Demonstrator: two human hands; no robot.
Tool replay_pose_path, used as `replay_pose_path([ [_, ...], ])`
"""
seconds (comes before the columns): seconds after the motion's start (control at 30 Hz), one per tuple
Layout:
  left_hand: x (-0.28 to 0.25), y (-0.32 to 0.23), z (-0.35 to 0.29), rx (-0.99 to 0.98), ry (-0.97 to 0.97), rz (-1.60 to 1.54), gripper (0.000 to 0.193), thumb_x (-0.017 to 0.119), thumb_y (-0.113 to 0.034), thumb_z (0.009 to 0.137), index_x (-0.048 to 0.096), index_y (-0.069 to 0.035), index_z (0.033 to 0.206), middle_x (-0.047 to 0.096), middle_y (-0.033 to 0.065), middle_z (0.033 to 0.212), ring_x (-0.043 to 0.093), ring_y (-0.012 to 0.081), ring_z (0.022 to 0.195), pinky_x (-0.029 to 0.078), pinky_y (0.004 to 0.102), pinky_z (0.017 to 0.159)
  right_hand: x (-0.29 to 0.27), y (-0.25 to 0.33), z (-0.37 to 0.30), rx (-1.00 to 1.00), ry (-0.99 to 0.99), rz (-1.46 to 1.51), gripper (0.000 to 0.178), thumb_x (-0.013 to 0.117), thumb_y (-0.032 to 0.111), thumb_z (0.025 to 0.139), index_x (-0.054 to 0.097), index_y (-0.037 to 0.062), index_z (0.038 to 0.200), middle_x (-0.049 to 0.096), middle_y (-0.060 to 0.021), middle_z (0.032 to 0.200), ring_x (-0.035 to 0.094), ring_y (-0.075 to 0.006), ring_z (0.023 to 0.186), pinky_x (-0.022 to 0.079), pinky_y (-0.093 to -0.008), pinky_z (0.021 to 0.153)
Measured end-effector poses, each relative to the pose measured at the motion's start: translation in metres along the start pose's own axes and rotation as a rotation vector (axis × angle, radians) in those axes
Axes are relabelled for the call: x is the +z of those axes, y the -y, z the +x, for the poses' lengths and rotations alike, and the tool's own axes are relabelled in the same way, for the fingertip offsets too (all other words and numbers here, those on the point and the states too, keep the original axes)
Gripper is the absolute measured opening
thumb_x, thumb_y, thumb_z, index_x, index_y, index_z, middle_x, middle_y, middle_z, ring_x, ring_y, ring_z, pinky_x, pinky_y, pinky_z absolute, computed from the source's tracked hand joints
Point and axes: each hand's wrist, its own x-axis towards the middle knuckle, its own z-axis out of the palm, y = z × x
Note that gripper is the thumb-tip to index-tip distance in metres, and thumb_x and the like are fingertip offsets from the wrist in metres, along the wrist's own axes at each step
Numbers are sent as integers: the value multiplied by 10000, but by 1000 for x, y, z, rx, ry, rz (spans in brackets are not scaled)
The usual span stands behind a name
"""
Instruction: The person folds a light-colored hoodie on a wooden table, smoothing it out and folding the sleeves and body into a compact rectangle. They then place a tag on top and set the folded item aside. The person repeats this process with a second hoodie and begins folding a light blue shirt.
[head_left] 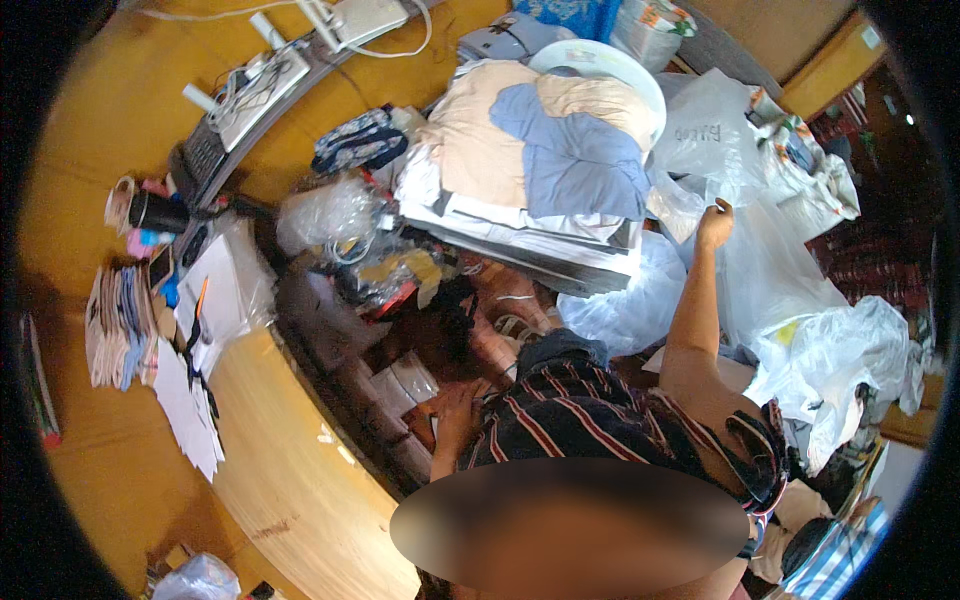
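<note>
Hands (714, 222) amid cluttered wooden counter (290, 480)

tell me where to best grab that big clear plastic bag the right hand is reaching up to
Probably at its loose upper edge, where the right hand already touches the clear plastic bag. The film there looks slack and crumpled, so it should bunch into a pinch. Come from the near left side along the raised arm; the stack of folded clothes crowds the far left. The left hand rests low by the striped shirt.
</note>
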Motion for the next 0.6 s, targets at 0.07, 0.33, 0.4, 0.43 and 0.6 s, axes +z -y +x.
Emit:
replay_pose_path([
  [0.07, -15, -14, 31, -25, 121, -43, 389, 512, -92, 726, 464, -79, 1112, 513, 135, 1009, 493, 303, 925, 389, 410, 770, 17, -30, 16, -193, 42, 34, 231, 528, 264, 731, 603, 144, 913, 613, -134, 770, 590, -295, 695, 460, -385, 592],
  [0.33, -42, -50, 104, 105, 50, -45, 392, 506, -86, 738, 467, -109, 1127, 518, 126, 1037, 499, 290, 937, 395, 395, 782, 126, 40, -28, -243, 357, -143, 335, 587, 367, 685, 611, 100, 885, 592, -182, 850, 563, -363, 791, 451, -427, 704],
  [0.4, -61, -55, 110, 77, -55, -61, 378, 508, -68, 741, 477, -99, 1116, 524, 132, 1033, 502, 295, 937, 399, 394, 786, 139, 35, 9, -188, -15, 148, 319, 578, 289, 698, 594, -25, 750, 588, -215, 736, 566, -352, 666, 442, -421, 619],
  [0.43, -81, -62, 109, 51, -105, -85, 369, 510, -57, 742, 483, -88, 1109, 527, 135, 1029, 503, 300, 937, 400, 393, 792, 138, 40, 34, 46, 9, 648, 248, 579, 221, 704, 561, -26, 688, 575, -156, 648, 528, -248, 568, 434, -368, 576],
  [0.6, -138, -79, 113, -1, -597, -108, 410, 574, -46, 716, 473, -48, 1114, 508, 167, 1063, 492, 318, 966, 388, 370, 823, -63, 236, -64, -517, 505, 978, 172, 561, 142, 754, 570, -21, 806, 584, -79, 735, 512, -137, 619, 426, -276, 584],
])
